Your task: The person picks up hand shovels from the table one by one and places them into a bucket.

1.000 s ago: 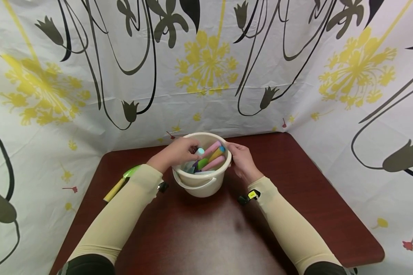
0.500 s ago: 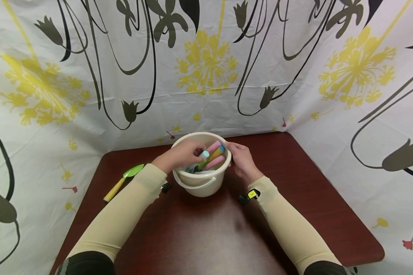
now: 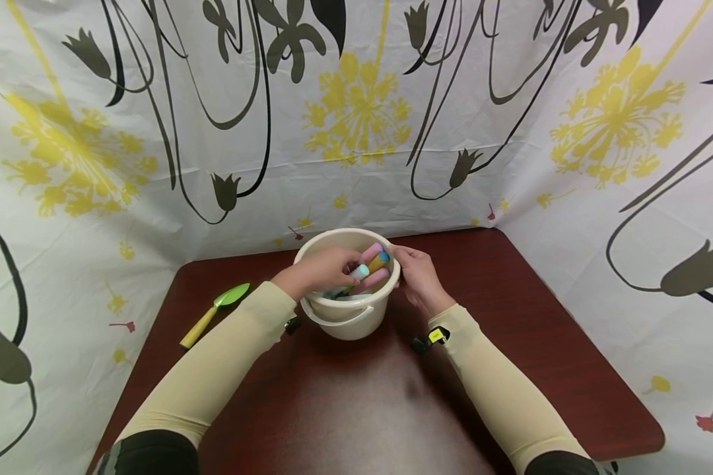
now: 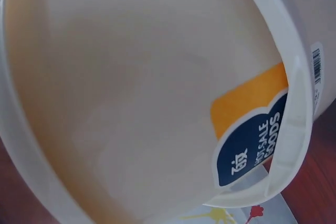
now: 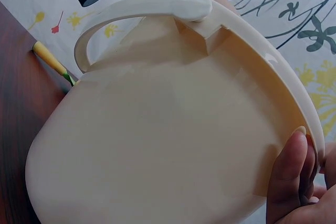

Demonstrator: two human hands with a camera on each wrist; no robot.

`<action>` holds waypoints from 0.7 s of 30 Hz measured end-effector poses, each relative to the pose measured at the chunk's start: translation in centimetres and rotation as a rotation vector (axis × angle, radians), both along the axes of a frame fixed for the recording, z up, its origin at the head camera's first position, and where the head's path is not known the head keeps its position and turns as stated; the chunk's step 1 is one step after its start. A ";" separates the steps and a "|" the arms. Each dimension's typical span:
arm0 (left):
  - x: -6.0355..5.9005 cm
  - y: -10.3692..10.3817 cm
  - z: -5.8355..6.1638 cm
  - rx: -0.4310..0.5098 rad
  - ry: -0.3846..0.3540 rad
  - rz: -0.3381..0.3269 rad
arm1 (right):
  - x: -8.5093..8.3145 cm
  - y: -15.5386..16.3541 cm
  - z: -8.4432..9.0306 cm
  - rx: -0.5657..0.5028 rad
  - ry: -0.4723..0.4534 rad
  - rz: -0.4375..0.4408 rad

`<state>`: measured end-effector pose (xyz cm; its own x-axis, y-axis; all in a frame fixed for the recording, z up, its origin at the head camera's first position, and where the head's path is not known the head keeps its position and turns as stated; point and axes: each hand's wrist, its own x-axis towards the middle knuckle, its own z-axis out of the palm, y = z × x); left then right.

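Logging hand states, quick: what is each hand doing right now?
Left hand: holds a pale blue chalk stick inside the bucket.
Right hand: grips the bucket's rim.

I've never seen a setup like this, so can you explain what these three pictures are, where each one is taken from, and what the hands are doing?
There is no machine here: a person wears three cameras. The wide picture comes from the head and looks down at a dark red table. The other two come from the wrists, so close that the cream bucket fills them: the left wrist view shows its inner wall and a sticker, the right wrist view its outside and handle.

The left hand reaches into the bucket and grips a light blue stick among pink and other coloured sticks. The right hand holds the bucket's rim; its fingers curl over the edge. A green and yellow spoon lies on the table to the left.
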<state>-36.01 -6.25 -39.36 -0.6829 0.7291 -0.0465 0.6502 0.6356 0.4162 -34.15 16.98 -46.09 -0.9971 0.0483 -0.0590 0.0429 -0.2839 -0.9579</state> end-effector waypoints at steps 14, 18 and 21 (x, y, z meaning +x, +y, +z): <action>0.4 1.0 -0.1 -0.081 0.039 -0.001 | 0.0 0.2 -0.1 0.007 0.008 0.002; 0.3 1.1 -0.2 -0.078 0.044 -0.003 | 0.0 0.2 -0.1 0.001 0.006 -0.001; 0.3 1.1 -0.2 -0.075 0.046 -0.003 | 0.0 0.1 -0.1 0.007 0.008 -0.003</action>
